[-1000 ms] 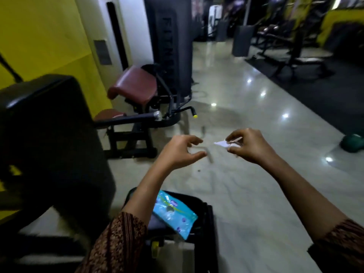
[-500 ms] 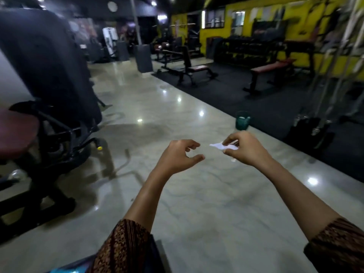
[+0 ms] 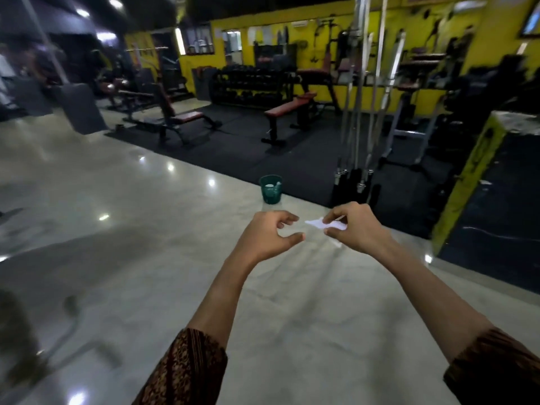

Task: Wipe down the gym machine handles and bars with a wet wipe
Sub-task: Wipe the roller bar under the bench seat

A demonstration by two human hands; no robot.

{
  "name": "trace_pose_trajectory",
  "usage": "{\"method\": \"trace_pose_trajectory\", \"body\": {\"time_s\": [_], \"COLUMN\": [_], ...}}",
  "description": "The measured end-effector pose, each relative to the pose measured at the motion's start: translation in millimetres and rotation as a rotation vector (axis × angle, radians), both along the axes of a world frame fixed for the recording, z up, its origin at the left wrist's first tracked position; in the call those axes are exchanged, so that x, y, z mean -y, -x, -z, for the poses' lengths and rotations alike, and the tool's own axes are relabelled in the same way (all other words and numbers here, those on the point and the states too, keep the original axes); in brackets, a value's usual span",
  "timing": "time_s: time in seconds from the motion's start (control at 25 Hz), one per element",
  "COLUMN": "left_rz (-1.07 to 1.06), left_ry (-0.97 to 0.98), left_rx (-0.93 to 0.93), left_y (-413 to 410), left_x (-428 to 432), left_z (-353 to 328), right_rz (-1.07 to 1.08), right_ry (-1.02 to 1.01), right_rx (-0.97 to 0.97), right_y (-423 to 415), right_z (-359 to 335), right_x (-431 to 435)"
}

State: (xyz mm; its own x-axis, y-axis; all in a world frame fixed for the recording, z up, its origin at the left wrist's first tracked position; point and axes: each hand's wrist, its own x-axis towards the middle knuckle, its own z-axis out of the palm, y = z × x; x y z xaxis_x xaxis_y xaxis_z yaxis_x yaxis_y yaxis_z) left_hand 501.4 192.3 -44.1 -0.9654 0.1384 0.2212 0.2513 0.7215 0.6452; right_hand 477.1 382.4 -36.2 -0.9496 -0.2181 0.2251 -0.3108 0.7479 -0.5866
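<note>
Both forearms reach forward over the pale floor [image 3: 146, 258]. Left hand [image 3: 267, 239]: fingers loosely curled, thumb apart from them, holding nothing. Right hand [image 3: 361, 229]: fingertips pinch the white wet wipe [image 3: 320, 224], which projects left into the gap between the hands.

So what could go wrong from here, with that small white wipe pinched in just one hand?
The wipe is pinched only by the right hand, the left hand empty beside it, so it might slip onto the glossy floor. It looks small and crumpled, so it may cover little of a bar. If tossed toward the green bin ahead, it could miss.
</note>
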Motion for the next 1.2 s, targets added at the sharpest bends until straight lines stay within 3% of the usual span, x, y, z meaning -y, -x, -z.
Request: {"method": "trace_pose_trajectory", "body": {"time_s": [0.32,0.68,0.92,1.2], "left_rz": [0.437,0.827,1.151,1.637], "left_ry": [0.007,0.033,0.023,0.108], "left_rx": [0.064,0.070,0.014,-0.002], "left_y": [123,171,151,52], "left_x": [-142,-373,-543,-707], "left_z": [20,26,15,26], "right_rz": [0.390,0.779,1.070,1.598], "right_ry": [0.025,0.043,-0.022,0.030], "right_rx": [0.017,-0.040,-0.057,-0.008], "right_y": [42,27,-28,-158], "right_z": [15,26,12,22], "right_x": [-131,-327,-451,-530]}}
